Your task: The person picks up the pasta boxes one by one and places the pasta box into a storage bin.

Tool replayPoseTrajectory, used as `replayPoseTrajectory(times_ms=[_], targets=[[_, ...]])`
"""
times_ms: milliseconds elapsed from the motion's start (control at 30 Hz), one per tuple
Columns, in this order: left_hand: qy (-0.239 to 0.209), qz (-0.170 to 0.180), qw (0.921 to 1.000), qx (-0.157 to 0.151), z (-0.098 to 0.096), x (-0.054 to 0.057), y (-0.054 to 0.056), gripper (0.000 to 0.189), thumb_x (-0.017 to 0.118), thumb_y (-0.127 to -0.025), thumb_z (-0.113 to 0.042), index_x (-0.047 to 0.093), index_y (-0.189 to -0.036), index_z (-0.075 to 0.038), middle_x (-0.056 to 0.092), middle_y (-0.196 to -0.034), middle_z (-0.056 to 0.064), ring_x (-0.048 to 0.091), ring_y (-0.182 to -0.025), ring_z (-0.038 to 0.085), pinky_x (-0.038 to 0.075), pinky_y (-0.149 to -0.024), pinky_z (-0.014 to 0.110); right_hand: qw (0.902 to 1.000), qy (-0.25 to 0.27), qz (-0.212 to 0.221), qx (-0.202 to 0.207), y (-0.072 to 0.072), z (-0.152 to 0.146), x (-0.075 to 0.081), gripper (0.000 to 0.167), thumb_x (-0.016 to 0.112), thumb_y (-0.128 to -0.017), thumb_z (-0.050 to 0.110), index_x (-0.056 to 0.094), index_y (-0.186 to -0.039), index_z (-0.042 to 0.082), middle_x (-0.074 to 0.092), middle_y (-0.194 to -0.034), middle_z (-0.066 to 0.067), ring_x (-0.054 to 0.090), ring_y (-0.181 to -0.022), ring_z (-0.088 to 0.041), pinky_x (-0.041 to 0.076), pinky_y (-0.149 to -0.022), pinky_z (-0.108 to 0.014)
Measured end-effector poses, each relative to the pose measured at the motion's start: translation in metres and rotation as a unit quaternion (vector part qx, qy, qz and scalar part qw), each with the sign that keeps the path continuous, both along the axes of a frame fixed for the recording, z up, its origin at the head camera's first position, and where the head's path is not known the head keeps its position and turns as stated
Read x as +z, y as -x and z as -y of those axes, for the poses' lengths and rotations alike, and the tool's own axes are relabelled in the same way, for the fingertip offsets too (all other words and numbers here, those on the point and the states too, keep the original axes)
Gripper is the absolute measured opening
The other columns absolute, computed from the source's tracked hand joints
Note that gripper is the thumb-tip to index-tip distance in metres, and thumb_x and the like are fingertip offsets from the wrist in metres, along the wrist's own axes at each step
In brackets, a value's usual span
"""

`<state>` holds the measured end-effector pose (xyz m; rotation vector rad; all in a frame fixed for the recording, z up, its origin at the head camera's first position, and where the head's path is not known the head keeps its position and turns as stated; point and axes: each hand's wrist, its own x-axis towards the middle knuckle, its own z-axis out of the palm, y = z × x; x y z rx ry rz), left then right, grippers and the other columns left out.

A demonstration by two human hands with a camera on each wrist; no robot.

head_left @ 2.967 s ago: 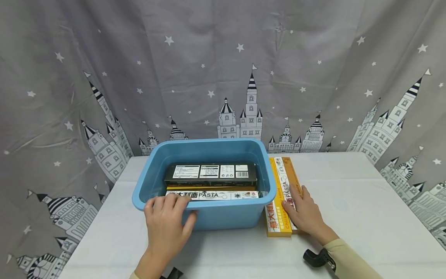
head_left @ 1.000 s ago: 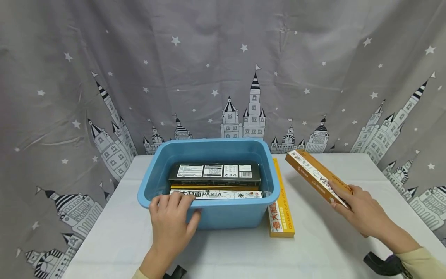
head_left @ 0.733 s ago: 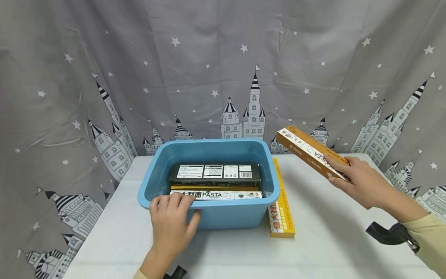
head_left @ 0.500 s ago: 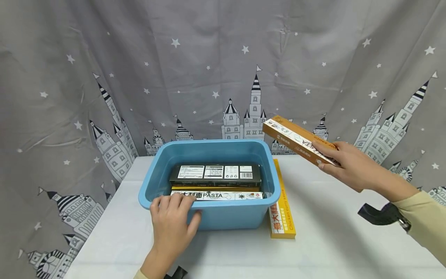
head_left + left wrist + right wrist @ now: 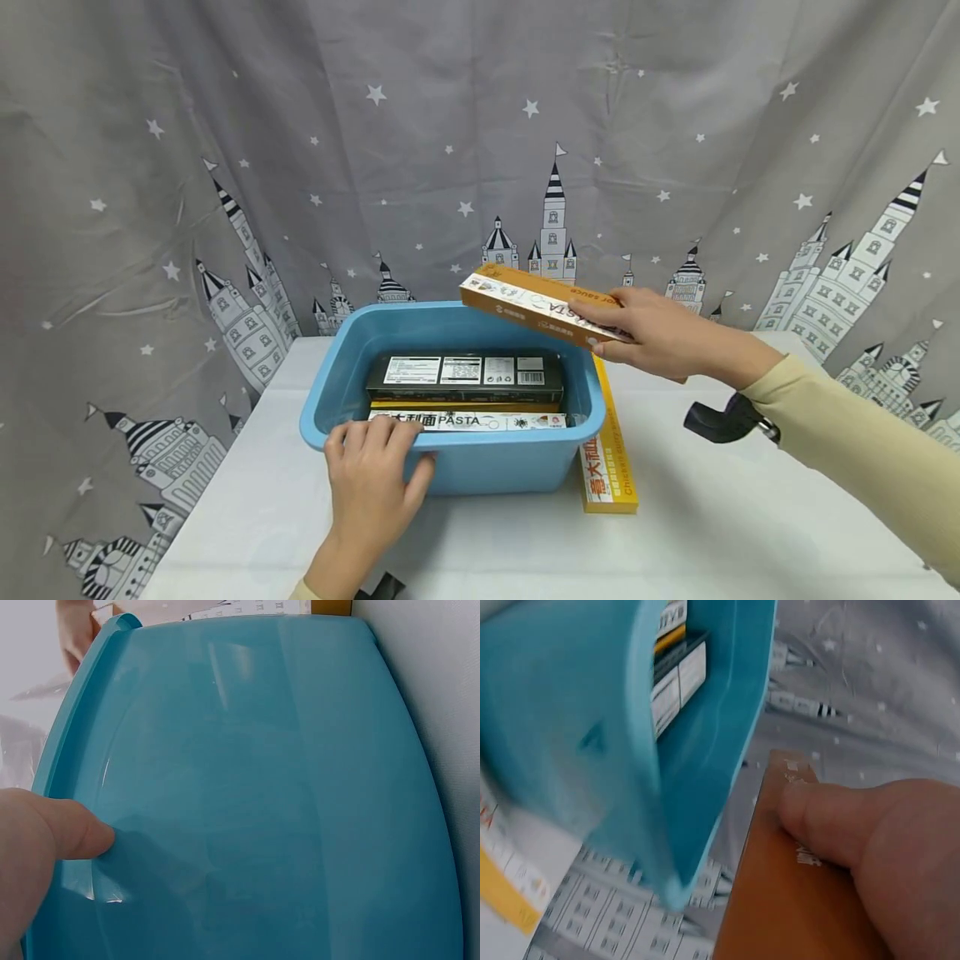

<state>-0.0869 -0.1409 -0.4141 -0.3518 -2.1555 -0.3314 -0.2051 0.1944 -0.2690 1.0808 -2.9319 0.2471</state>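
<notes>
My right hand [image 5: 660,337] grips one end of an orange-brown pasta box [image 5: 525,304], held tilted in the air over the back right rim of the blue plastic bin [image 5: 487,467]. In the right wrist view the thumb [image 5: 832,821] presses on the box's brown side. My left hand [image 5: 371,492] holds the bin's front rim, fingers curled over it and thumb against the outer wall. Inside the bin lie a black box [image 5: 465,392] with white labels and, nearer the front, a white-faced pasta box [image 5: 487,421]; a strip of yellow-orange box shows between them.
A yellow pasta box [image 5: 615,467] lies on the white table [image 5: 720,533] along the bin's right side, partly hidden by the rim. Behind the table hangs a grey curtain [image 5: 420,167] printed with castles and stars.
My right hand has lifted the orange-brown pasta box off the table beside the yellow one, swung it right, then carried it left over the bin. The left hand stays on the rim.
</notes>
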Motion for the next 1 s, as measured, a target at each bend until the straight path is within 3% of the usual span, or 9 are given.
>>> replayPoseTrajectory(times_ms=[267,400,533,833,1000], targets=[[0.005,-0.003,1.0,0.003,0.0,0.0,0.001,0.022,0.07,-0.073,-0.018,0.07,-0.093,-0.009,0.06,-0.083,0.009,0.049,-0.08,0.031,0.034,-0.087,0.056,0.9963,-0.026,0.01,0.081,0.001,0.052,-0.005,0.06,0.062,-0.099,0.033,0.042,-0.156,0.029,0.058,-0.129,-0.02,0.055,-0.1,-0.027,0.047,-0.082,-0.044],[0.011,0.009,0.9999,0.009,0.0,0.0,0.0,0.023,0.072,-0.072,-0.018,0.07,-0.093,-0.008,0.06,-0.083,0.01,0.049,-0.08,0.031,0.035,-0.088,0.057,0.9919,-0.045,0.025,0.116,-0.002,0.075,-0.01,0.059,0.061,-0.1,0.035,0.042,-0.156,0.031,0.056,-0.139,-0.022,0.059,-0.118,-0.034,0.051,-0.094,-0.05],[0.013,0.022,0.9996,0.013,0.0,0.0,-0.001,0.024,0.075,-0.072,-0.018,0.071,-0.094,-0.008,0.061,-0.082,0.01,0.05,-0.081,0.031,0.035,-0.089,0.058,0.9867,-0.071,0.041,0.141,-0.006,0.092,-0.016,0.056,0.06,-0.101,0.035,0.044,-0.154,0.033,0.053,-0.146,-0.025,0.055,-0.131,-0.042,0.048,-0.103,-0.056],[0.006,0.003,0.9999,0.008,-0.002,0.001,-0.006,0.023,0.072,-0.072,-0.019,0.069,-0.093,-0.01,0.061,-0.085,0.009,0.052,-0.083,0.032,0.034,-0.088,0.057,0.9762,-0.13,0.041,0.169,-0.018,0.119,-0.022,0.054,0.06,-0.1,0.041,0.044,-0.152,0.043,0.058,-0.141,-0.016,0.059,-0.116,-0.032,0.05,-0.099,-0.048],[0.01,0.011,0.9998,0.011,-0.005,0.002,-0.01,0.022,0.071,-0.073,-0.019,0.068,-0.093,-0.01,0.062,-0.086,0.01,0.052,-0.084,0.033,0.033,-0.089,0.056,0.9711,-0.147,0.049,0.182,-0.021,0.129,-0.024,0.053,0.06,-0.1,0.039,0.046,-0.151,0.043,0.062,-0.135,-0.011,0.059,-0.111,-0.028,0.051,-0.09,-0.044]])
